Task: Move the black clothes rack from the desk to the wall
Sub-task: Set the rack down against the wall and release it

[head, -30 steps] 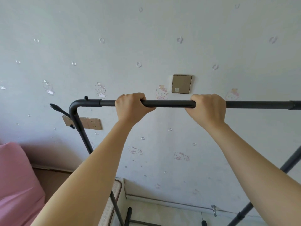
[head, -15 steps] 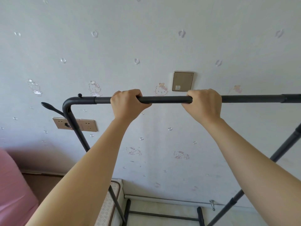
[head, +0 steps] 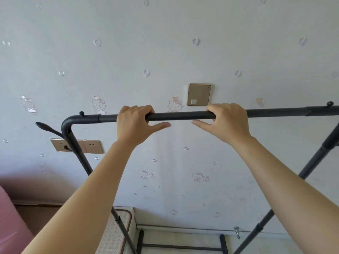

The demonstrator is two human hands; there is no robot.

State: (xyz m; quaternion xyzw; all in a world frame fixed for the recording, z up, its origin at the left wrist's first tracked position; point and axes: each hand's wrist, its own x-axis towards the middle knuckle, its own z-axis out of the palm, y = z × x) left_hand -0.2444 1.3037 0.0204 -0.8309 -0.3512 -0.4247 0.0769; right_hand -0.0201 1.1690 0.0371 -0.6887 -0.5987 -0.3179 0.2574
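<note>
Both hands, the left hand (head: 134, 123) and right hand (head: 228, 121), drape loosely over the black clothes rack (head: 180, 115) mid-frame, thumbs spread, grip slackening; release evenly once it stands steady against the wall (head: 165, 52).

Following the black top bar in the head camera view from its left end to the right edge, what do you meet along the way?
Curved corner of the clothes rack → small knob → left hand → bare stretch of the top bar → right hand → bar joint → second knob.
</note>
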